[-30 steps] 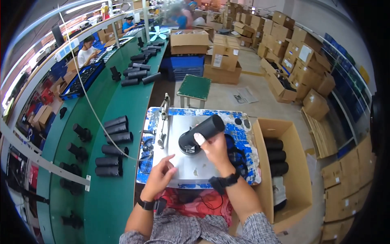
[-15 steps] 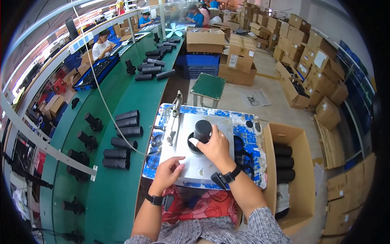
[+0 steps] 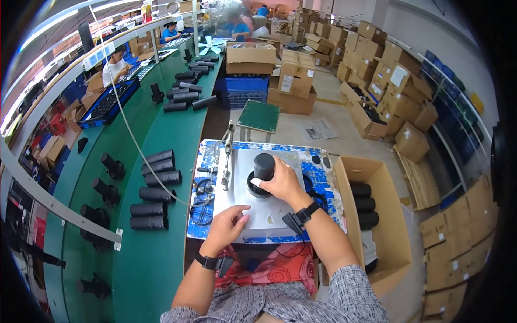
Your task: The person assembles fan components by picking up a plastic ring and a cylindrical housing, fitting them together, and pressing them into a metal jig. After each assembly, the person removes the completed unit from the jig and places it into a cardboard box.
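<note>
My right hand [image 3: 286, 187] is wrapped round a black cylindrical tube [image 3: 264, 164], its thumb low on the side facing me. The tube stands nearly upright within a round black ring [image 3: 252, 189] on a silver metal plate [image 3: 238, 185]. Over the plate's near left corner hovers my left hand [image 3: 228, 226], empty, with thumb and forefinger apart and the other fingers loosely curled. A metal toggle clamp [image 3: 228, 157] is mounted along the plate's left side. The tube's lower end is hidden inside the ring.
Several black tubes [image 3: 156, 194] lie on the green bench [image 3: 142, 264] at left. An open carton [image 3: 396, 215] with more tubes stands at right. Beyond the worn blue-and-white table [image 3: 328, 185] is a green stool [image 3: 258, 116]. A thin pale hose [image 3: 129, 118] hangs over the bench.
The whole view has shifted slightly, so the surroundings sit further left. My right hand still grips the tube in the ring, and my left hand keeps nearly the same place.
</note>
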Tool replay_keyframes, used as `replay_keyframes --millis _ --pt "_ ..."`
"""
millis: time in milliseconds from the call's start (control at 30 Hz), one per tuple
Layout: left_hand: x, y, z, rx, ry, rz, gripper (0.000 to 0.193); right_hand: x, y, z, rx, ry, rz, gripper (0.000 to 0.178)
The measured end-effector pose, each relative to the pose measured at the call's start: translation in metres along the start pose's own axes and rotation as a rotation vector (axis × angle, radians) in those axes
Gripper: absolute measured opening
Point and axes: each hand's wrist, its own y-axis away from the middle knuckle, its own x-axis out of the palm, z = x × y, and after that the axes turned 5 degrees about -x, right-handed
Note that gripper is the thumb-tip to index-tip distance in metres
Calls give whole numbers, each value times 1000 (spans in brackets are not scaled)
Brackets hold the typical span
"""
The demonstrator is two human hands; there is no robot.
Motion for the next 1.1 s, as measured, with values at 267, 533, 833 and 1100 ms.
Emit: replay_keyframes --millis 267,533,833,1100 --pt "-4 3 -1 20 32 -1 26 -9 -1 -14 -112 -166 109 78" --pt "-47 -24 18 144 22 -251 23 10 12 -9 16 -120 -86 73" --pt "-81 -125 152 45 -499 -333 30 16 21 0 25 -63 -105 68" --pt "-82 -146 139 -250 -444 -62 44 18 23 -8 17 -1 -193 67"
